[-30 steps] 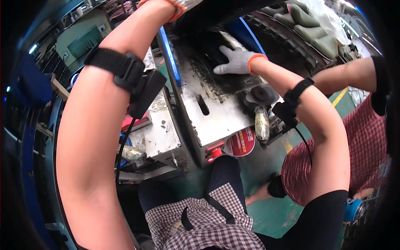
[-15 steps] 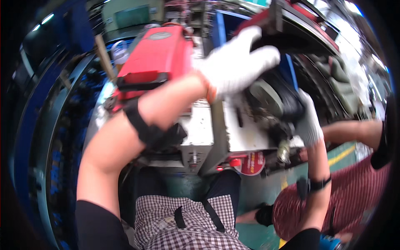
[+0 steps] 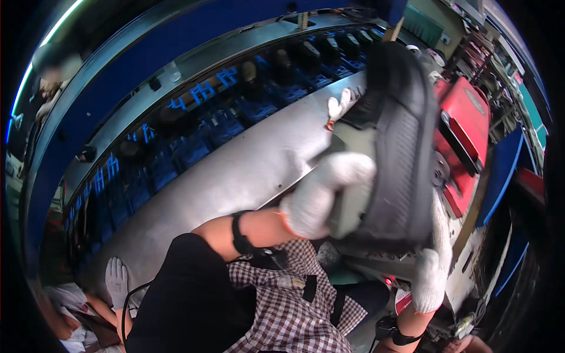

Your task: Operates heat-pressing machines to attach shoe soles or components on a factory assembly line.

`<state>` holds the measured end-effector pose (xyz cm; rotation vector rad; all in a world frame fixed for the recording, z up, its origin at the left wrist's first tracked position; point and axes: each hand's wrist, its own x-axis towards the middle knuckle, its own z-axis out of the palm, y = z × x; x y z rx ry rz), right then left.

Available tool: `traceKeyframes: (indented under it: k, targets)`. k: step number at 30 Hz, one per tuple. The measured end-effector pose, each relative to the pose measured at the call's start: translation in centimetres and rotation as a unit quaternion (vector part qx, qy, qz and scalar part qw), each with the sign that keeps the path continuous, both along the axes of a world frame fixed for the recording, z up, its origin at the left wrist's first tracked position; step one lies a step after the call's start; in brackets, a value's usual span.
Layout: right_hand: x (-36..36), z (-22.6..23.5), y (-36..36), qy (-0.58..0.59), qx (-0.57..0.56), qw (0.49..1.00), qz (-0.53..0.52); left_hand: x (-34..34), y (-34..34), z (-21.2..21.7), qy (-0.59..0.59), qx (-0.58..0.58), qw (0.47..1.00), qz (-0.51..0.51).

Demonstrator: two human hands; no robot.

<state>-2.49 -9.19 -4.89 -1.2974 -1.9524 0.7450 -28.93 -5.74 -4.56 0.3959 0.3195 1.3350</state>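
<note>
A black shoe (image 3: 406, 153) with a patterned side stands on end in front of me, a grey-green shoe last (image 3: 356, 203) protruding from it. My left hand (image 3: 323, 191), in a white knit glove, is closed around the last. At the shoe's lower end, my right hand (image 3: 432, 270) grips it from the right side; part of those fingers is hidden behind the shoe. The shoe is slightly smeared by motion.
A smooth grey metal ledge (image 3: 229, 170) runs diagonally along a line of blue racks (image 3: 226, 126) bearing dark shoes. Other people's gloved hands (image 3: 116, 279) are by the ledge. To the right stands a red machine (image 3: 468, 115); blue panels (image 3: 503, 170) are beyond it.
My view has swung left, from the red machines toward the rack line. The shoe has come up close, and my left hand, empty and spread before, has closed on the last.
</note>
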Motion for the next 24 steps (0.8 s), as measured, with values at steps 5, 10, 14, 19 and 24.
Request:
traceKeyframes:
  k: [5, 10, 14, 19, 24]
  targets:
    - [-1.2, -0.4, 4.8, -0.062, 0.207, 0.947, -0.238, -13.2, 6.4, -4.3, 0.304, -0.056, 0.921, 0.236]
    - [1.1, -3.8, 7.2, -0.029, 0.129, 0.955, -0.264, -25.4, 15.6, -9.5, 0.467, -0.157, 0.789, 0.366]
    - [1.4, -4.4, 7.1, -0.052, 0.147, 0.944, -0.29, -35.7, 20.8, -14.1, 0.64, -0.132, 0.668, 0.357]
    - [0.8, -4.0, 7.0, -0.05, 0.141, 0.936, -0.319, -41.4, 23.5, -19.1, 0.785, -0.195, 0.531, 0.253]
    - [1.2, -4.3, 6.9, -0.058, 0.125, 0.934, -0.33, -35.7, 20.3, -19.9, 0.828, -0.235, 0.411, 0.298]
